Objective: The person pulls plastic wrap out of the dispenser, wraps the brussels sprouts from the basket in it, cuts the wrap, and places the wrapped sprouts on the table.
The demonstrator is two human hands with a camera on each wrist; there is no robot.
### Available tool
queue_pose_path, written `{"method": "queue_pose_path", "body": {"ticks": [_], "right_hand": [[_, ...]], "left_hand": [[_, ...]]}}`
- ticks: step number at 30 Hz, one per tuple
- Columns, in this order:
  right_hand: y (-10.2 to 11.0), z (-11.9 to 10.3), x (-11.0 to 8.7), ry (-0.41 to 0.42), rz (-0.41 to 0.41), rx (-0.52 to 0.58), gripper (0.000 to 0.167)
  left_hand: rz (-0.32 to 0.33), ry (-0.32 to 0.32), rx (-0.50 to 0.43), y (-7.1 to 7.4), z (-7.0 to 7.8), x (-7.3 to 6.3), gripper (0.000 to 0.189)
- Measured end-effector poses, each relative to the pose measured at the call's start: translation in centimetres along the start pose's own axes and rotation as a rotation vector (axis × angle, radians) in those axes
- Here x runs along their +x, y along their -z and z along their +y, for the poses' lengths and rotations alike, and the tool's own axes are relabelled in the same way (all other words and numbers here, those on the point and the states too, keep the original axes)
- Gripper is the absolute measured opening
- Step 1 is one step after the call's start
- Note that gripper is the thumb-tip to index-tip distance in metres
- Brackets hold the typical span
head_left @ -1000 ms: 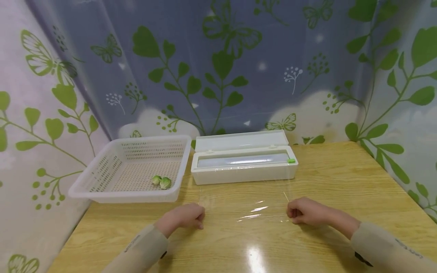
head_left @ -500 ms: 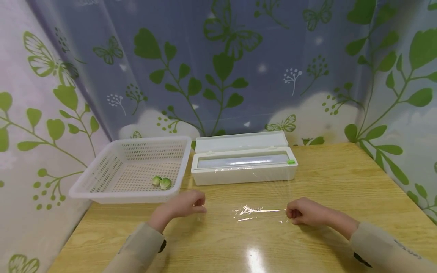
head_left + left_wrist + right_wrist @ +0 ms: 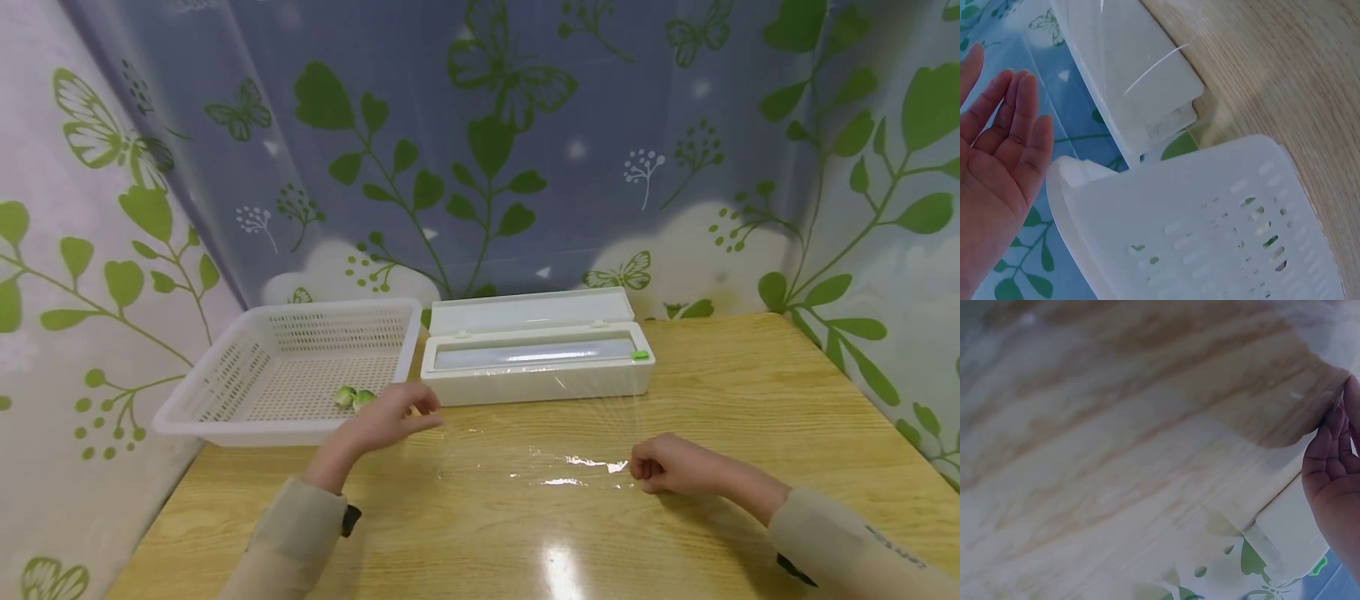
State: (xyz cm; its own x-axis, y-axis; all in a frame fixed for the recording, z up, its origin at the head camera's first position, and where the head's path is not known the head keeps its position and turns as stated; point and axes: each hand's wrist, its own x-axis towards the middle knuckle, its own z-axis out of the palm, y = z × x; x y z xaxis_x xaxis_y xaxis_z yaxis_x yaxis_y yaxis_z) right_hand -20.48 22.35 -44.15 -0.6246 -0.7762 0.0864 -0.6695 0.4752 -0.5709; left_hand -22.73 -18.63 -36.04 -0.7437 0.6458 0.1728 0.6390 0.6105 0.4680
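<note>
pinching the clear film (image 3: 566, 463) at its near right corner, the right hand (image 3: 675, 467) is curling its fingers over the wooden table (image 3: 750, 392). the left hand (image 3: 386, 421) is holding nothing, its loosely bent fingers standing away from the thumb, just by the near right corner of the white basket (image 3: 255, 432). the film is stretching out from the open white box (image 3: 536, 387); two green sprouts (image 3: 346, 397) are lying in the basket.
</note>
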Motion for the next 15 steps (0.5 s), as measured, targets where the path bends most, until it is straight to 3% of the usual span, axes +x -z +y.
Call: {"method": "queue_pose_path", "body": {"ticks": [15], "right_hand": [[0.1, 0.1, 0.1, -0.040, -0.014, -0.004, 0.020]], "left_hand": [[0.248, 0.166, -0.107, 2.2, -2.9, -1.1, 0.030]]}}
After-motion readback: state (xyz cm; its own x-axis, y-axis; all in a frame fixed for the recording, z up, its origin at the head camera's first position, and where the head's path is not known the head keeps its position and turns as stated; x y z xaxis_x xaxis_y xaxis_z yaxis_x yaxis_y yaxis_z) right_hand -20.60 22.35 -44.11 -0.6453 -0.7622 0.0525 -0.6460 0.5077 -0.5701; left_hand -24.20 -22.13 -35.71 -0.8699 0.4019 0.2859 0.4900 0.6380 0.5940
